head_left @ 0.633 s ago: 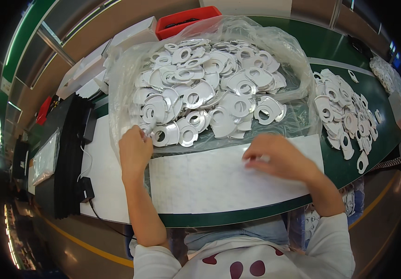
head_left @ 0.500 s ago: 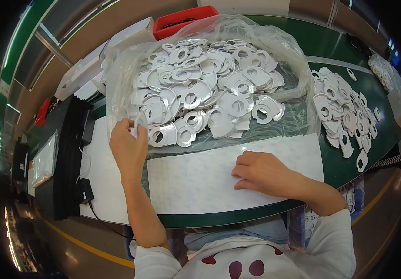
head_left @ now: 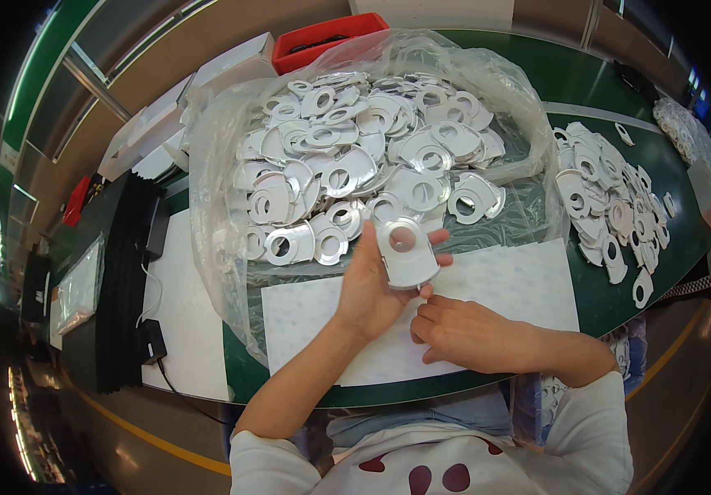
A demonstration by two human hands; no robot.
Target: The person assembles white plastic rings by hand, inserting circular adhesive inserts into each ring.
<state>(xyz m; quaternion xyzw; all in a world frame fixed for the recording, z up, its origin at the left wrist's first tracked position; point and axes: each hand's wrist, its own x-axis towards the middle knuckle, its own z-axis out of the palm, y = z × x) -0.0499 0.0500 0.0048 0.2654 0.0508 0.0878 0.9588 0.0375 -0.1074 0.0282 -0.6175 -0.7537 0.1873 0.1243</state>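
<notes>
In my left hand (head_left: 367, 290) lies a white plastic part (head_left: 412, 269) with a round hole and a curved end, gripped by its edges with the hole toward the far side. My right hand (head_left: 473, 334) is closed just below it, thumb and fingertips bunched at the part's near end. Whatever those fingertips hold, if anything, is too small to make out. Both hands are over white paper sheets (head_left: 514, 289) along the table's near edge. Beyond them, a big heap of similar white parts (head_left: 339, 175) sits on an opened clear plastic bag (head_left: 217, 177).
A second pile of white parts (head_left: 599, 194) lies on the green table (head_left: 566, 62) at the right. A red bin (head_left: 331, 41) and white boxes (head_left: 232, 62) stand at the back. Black stacked sheets (head_left: 116, 289) and a cabled black adapter (head_left: 151, 338) are at the left.
My left hand has come from the heap's near left side to the middle, now holding a white plastic part. My right hand has stayed nearly in place, its fingertips now at the part's near end.
</notes>
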